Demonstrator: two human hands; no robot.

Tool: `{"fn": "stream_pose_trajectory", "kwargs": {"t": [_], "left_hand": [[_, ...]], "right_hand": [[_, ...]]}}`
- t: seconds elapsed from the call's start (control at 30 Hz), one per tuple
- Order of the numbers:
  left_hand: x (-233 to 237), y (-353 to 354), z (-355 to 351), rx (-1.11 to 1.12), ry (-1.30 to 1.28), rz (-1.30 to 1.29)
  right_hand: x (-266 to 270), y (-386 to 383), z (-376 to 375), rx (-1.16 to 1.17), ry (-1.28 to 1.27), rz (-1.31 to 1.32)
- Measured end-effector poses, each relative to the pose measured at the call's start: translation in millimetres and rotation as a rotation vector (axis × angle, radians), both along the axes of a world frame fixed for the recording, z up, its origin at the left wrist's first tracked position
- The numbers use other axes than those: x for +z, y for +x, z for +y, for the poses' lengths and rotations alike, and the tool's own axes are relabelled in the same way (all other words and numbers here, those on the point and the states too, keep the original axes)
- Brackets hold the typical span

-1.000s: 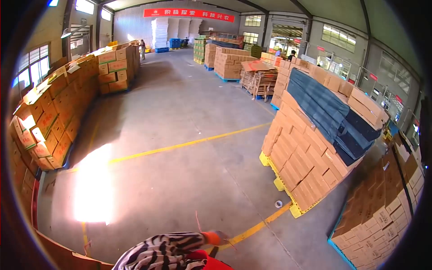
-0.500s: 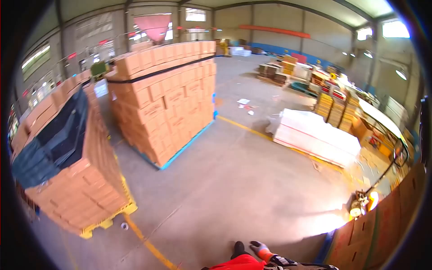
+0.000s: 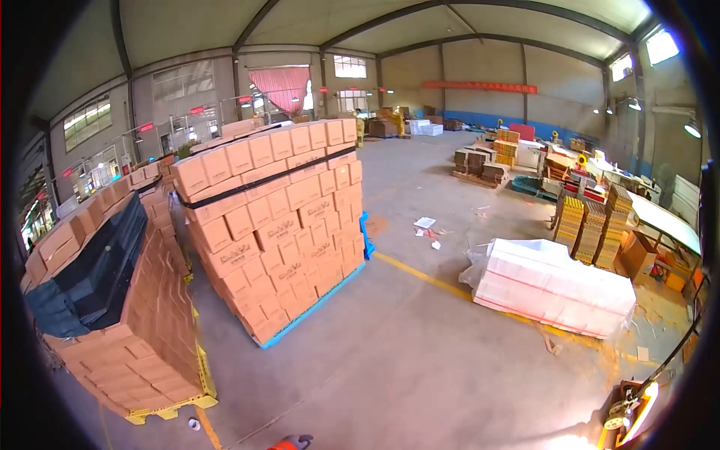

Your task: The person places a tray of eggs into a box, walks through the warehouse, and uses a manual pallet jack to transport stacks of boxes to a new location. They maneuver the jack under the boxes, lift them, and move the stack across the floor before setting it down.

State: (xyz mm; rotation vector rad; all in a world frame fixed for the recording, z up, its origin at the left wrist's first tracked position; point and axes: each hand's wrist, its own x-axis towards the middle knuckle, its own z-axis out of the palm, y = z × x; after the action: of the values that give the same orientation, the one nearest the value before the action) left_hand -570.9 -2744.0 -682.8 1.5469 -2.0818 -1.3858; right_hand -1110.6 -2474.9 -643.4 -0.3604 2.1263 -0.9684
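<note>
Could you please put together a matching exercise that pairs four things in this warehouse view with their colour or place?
Things:
1. black-strapped carton stack
2. carton stack topped with dark sheets
3. wrapped bundle
4. gloved hand

Descriptions:
A. white
B. on a yellow pallet
C. at the bottom edge of the view
D. on a blue pallet

Pairs: 1-D, 2-B, 3-A, 4-C.

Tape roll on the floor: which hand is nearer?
Probably left: that gloved hand shows right of the tape roll; the right hand is out of view.
</note>
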Motion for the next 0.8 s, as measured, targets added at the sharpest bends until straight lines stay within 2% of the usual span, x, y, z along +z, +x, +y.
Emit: {"fn": "stream_pose_trajectory", "kwargs": {"t": [0.07,0.2,0.4,0.47,0.53,0.6,0.63,0.67,0.7,0.73,0.8], "left_hand": [[42.0,-57.9,-27.4,-0.044,0.094,-0.124],[71.4,-139.2,-120.7,-0.15,0.104,-0.215],[86.9,-245.4,-271.0,-0.265,0.065,-0.248],[89.3,-280.0,-316.9,-0.295,0.045,-0.252],[90.8,-315.8,-362.8,-0.313,0.042,-0.245],[89.7,-370.4,-413.4,-0.355,0.049,-0.217],[88.3,-397.3,-435.2,-0.377,0.056,-0.213],[87.6,-426.8,-455.4,-0.4,0.061,-0.209],[85.2,-459.1,-475.3,-0.437,0.062,-0.209],[83.0,-491.3,-493.7,-0.47,0.061,-0.214],[78.4,-550.8,-522.9,-0.537,0.064,-0.234]], "right_hand": [[8.5,-22.2,-49.9,0.054,-0.069,0.03],[4.0,-54.3,-115.9,0.066,-0.121,0.054],[-63.7,-79.4,-122.9,0.037,0.083,0.118],[-86.7,-83.7,-115.6,0.171,0.127,0.296],[-96.3,-84.5,-124.3,0.338,0.175,0.628],[-107.6,-117.1,-151.9,-0.154,0.145,0.094],[-88.6,-117.1,-176.4,-0.266,0.179,0.077],[-75.4,-122.7,-195.9,-0.331,0.254,0.099],[-42.8,-135.4,-224.0,-0.357,0.392,-0.015],[-38.0,-155.2,-240.8,-0.304,0.422,-0.069],[-29.5,-193.7,-275.0,-0.392,0.462,-0.055]]}}
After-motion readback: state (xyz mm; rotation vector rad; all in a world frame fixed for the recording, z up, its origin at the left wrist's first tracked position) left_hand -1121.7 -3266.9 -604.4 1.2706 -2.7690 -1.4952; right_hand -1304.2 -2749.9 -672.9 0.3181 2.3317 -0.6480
